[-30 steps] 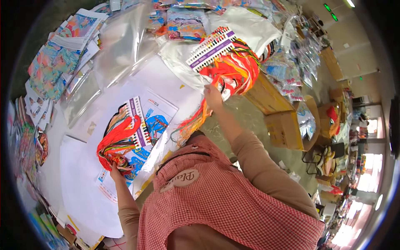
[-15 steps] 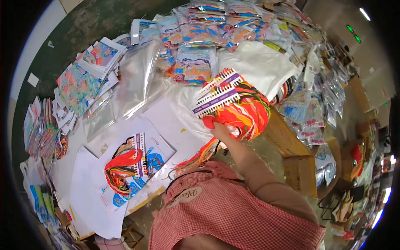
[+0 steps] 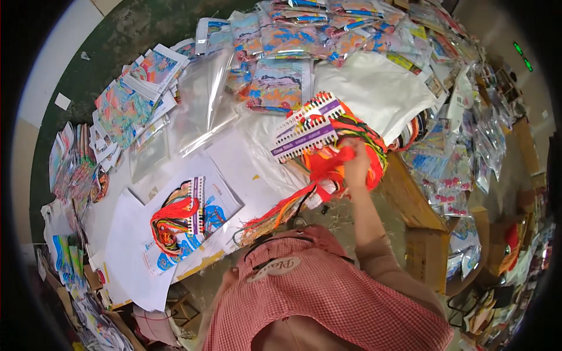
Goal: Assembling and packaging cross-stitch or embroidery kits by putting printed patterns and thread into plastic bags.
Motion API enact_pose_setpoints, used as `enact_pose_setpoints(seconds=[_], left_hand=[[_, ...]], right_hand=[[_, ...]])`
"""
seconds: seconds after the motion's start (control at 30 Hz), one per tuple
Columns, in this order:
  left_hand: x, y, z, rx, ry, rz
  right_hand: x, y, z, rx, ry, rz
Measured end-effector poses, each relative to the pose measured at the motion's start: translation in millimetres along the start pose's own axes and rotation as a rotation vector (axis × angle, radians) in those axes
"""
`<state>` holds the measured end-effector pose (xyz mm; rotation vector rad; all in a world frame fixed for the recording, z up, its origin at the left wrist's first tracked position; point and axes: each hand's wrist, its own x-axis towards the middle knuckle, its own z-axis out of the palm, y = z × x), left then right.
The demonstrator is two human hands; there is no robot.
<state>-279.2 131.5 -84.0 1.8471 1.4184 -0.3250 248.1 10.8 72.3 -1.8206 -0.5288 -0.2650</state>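
**Head view: thread card lifted over a crowded table**

Head view shows a table (image 3: 257, 175) spread with white sheets, clear plastic bags (image 3: 202, 105) and stacks of colourful printed kits (image 3: 281, 82). A printed pattern sheet (image 3: 193, 219) with a red thread bundle (image 3: 170, 216) laid on it is seen at the near left. Above the table's middle, a card of sorted threads (image 3: 307, 128) is gripped by the right hand (image 3: 355, 164), closed around its orange and red skeins (image 3: 328, 169). The left hand is not seen. Trailing strands (image 3: 275, 213) could be snagged on the table's edge or tangled, since they hang loose below the card.
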Motion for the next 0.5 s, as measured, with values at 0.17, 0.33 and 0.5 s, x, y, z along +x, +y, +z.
enact_pose_setpoints(seconds=[0.17, 0.33, 0.5], left_hand=[[17.7, -16.4, 22.7, 0.112, 0.023, 0.014], [43.5, -28.4, 48.6, 0.11, 0.024, 0.082], [-5.5, -19.7, 21.9, 0.126, 0.02, 0.217]], right_hand=[[19.6, -18.4, -88.3, -0.044, 0.251, -0.221], [23.6, -17.0, -128.4, 0.379, 0.352, 0.047], [8.5, -28.5, -138.2, 0.759, 0.317, 0.163]])
